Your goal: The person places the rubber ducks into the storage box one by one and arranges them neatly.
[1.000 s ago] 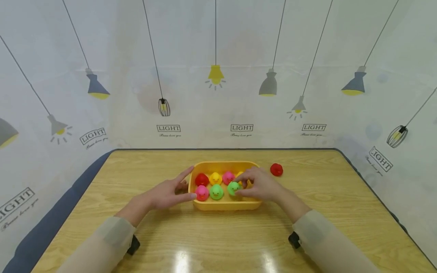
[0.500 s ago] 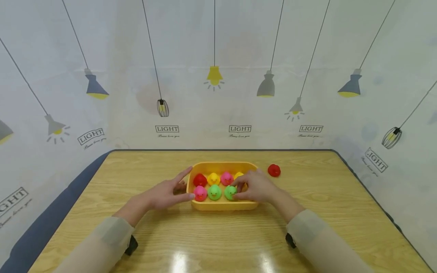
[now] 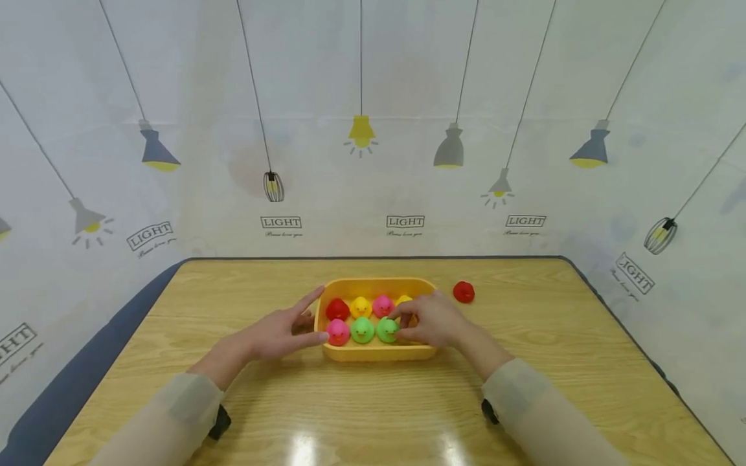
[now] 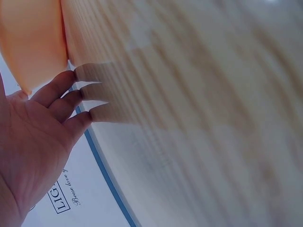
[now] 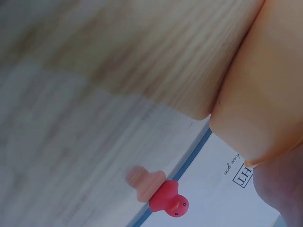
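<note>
A yellow tray (image 3: 379,353) holds small toy ducks in two rows. The back row has a red duck (image 3: 337,309), a yellow duck (image 3: 361,307), a pink duck (image 3: 383,305) and a partly covered yellow duck (image 3: 403,300). In front sit a pink duck (image 3: 338,332), a green duck (image 3: 362,330) and a second green duck (image 3: 387,329). My right hand (image 3: 437,320) reaches over the tray's right end and pinches that second green duck. My left hand (image 3: 280,332) rests at the tray's left end, index finger and thumb stretched along it, other fingertips (image 4: 85,116) on the table.
Another red duck (image 3: 463,292) lies on the wooden table (image 3: 361,414), right of the tray and behind it. A wall covering (image 3: 326,239) printed with lamps rises beyond the table's dark back edge.
The green duck in my right hand has shifted slightly left, closer to the other green duck. My left hand stays at the tray's end. The head view has turned slightly.
</note>
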A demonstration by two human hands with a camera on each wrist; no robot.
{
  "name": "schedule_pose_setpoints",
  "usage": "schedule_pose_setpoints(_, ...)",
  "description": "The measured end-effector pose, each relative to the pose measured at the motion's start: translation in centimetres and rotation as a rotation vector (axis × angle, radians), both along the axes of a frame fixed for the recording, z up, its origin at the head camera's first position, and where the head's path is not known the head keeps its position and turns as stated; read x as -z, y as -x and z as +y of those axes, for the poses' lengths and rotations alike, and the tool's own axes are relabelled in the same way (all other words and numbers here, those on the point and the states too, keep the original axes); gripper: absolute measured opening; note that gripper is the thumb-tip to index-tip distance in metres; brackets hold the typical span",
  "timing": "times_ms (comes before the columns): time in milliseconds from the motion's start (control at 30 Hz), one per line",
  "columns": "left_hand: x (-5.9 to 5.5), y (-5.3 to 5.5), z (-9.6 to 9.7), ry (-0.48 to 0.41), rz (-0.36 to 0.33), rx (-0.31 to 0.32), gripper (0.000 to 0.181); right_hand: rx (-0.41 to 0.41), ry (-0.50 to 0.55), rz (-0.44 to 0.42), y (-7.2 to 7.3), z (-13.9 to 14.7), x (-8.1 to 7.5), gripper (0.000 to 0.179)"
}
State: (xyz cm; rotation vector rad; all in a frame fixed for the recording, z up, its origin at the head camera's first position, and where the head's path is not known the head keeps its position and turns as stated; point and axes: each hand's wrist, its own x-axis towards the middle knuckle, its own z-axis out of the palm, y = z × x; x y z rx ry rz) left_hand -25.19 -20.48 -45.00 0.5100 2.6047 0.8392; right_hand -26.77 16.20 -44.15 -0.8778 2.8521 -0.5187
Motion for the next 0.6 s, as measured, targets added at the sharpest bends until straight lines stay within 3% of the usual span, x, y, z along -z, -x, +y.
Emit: schedule_pose_setpoints(600,0.12,-0.08,0.0,0.0,0.023,0.017,0.102,0.043,0.042,-0.05,-0.45,-0.18,-0.26,0.026)
